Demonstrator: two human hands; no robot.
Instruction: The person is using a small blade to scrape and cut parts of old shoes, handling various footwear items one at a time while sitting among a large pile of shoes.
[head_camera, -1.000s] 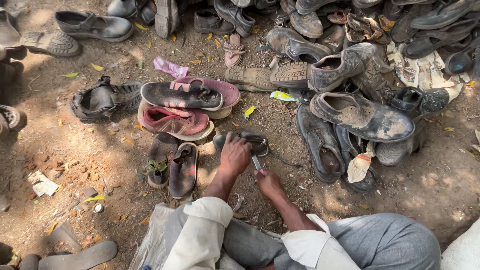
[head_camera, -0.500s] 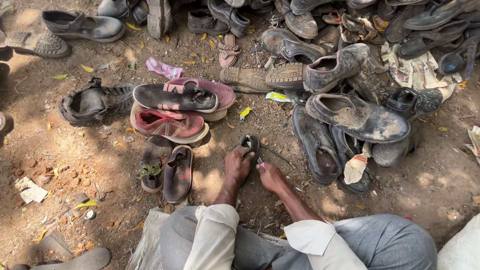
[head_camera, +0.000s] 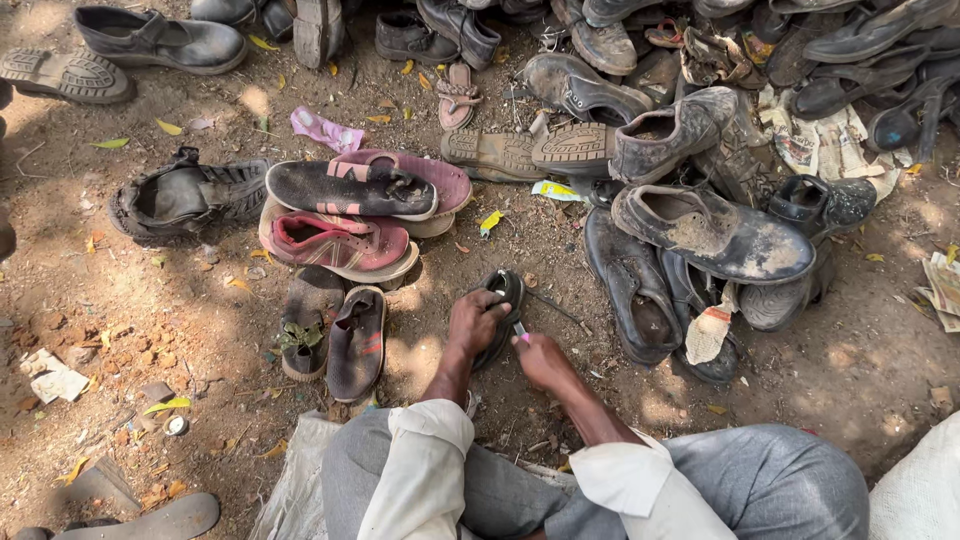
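- Head view: left hand (head_camera: 478, 322) pressed down on a small dark sandal (head_camera: 503, 300), fingers curled over its near end, pinning it to the dirt ground (head_camera: 880, 350).
- Right hand (head_camera: 542, 358) closed in a fist round a small tool (head_camera: 521, 331); only a pale bit of it sticks out toward the sandal, kind can't be told. Tool tip just at the sandal's right side.
- Sandal sits approx mid-ground, just ahead of the person's knees; a thin dark strap or cord runs off it to the right.
- Both forearms bare, white sleeves (head_camera: 420, 450) rolled up, grey trousers (head_camera: 760, 480) at bottom edge.
- Left of the hands: pair of worn dark sandals (head_camera: 335, 335) side by side, near but not touching the left hand.
- Beyond those: red-and-pink sports shoe (head_camera: 335, 245), w/ a dark slip-on shoe (head_camera: 350, 188) lying over a pink sole behind it.
- Right of the hands: dusty black leather shoes (head_camera: 710, 230) heaped together, one long black one (head_camera: 630, 285) nearest.
- Far edge of ground: more old shoes in a row/heap; a black strappy sandal (head_camera: 185, 195) towards the left edge.
- Pale sacking (head_camera: 290, 490) under the person at bottom edge.
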